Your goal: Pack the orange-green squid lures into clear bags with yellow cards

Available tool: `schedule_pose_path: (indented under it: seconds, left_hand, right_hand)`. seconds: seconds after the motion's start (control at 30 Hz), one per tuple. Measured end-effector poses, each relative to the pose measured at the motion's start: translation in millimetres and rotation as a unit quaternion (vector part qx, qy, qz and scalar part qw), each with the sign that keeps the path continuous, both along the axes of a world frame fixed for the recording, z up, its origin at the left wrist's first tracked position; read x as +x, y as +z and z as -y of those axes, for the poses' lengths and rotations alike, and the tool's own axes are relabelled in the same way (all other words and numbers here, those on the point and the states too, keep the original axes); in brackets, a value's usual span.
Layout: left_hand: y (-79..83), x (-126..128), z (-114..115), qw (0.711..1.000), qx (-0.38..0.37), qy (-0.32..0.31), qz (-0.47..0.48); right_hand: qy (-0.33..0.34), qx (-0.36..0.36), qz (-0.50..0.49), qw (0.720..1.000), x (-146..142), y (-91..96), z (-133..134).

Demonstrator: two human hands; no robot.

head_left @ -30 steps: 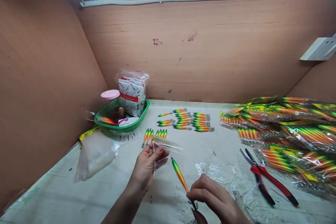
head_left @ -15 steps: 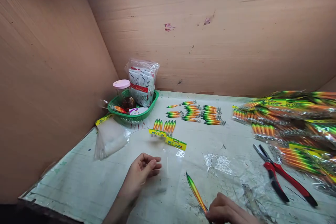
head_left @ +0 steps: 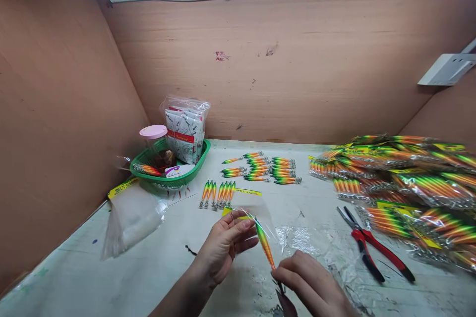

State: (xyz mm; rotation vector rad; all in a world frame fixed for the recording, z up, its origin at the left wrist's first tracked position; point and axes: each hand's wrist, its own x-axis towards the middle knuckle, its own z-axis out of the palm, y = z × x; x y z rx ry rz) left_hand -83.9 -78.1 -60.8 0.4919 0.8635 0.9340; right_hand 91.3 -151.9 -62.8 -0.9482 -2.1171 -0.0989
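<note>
A slim lure (head_left: pixel 265 243), green at the nose and yellow through to orange, slants nose-up and leftward, its hooked tail end pinched in the right fingers (head_left: pixel 292 271). The left fingers (head_left: pixel 241 229) hold a clear, yellow-headed bag (head_left: pixel 256 202) by the nose; whether the nose is inside is unclear.

Left hand (head_left: pixel 225 242): now pinches the bag (head_left: pixel 256 204), fingers over one yellow strip (head_left: pixel 226 211); half a second ago both strips were clear of it.
Lure (head_left: pixel 265 246): tip now at those fingertips, 2 o'clock of the left hand; earlier apart.
Right hand (head_left: pixel 310 278): nearer the left than half a second ago.
Socket (head_left: pixel 446 70): back in view, 2 o'clock.
</note>
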Motion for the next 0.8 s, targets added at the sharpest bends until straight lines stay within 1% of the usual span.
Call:
schedule_pose_path:
  seconds: [0.1,0.2,0.3,0.4,0.5,0.6,0.73,0.8]
  left_hand:
    - [-5.5,0.3,5.2,0.997,0.027,-0.065,0.001]
    - [-6.5,-3.7,7.3,0.993,0.03,-0.114,0.012]
    - [-7.0,-7.3,5.7,0.992,0.017,-0.122,0.018]
    - [-10.5,-6.1,5.0,0.994,-0.003,-0.098,0.054]
    - [-14.2,-1.4,8.0,0.991,-0.015,-0.079,0.103]
    - [-15.6,3.4,13.0,0.987,-0.023,-0.078,0.135]
    - [-16.9,8.7,18.2,0.983,-0.026,-0.075,0.165]
    - [-18.2,10.5,19.8,0.979,-0.013,-0.066,0.194]
  right_hand:
    - [-0.019,0.071,0.07,0.995,-4.0,-3.1,-12.5]
    - [-0.032,0.105,0.115,0.987,-8.8,-8.1,-16.6]
    - [-0.022,0.115,0.145,0.982,-10.4,-10.0,-15.4]
    - [-0.03,0.109,0.152,0.982,-8.8,-11.8,-13.9]
    - [-0.069,0.085,0.119,0.987,-6.8,-16.1,-14.4]
    - [-0.095,0.053,0.049,0.993,-7.3,-18.3,-16.5]
    - [-0.112,0.025,-0.035,0.993,-10.7,-13.0,-20.4]
    - [-0.113,0.023,-0.041,0.992,-11.1,-9.5,-21.8]
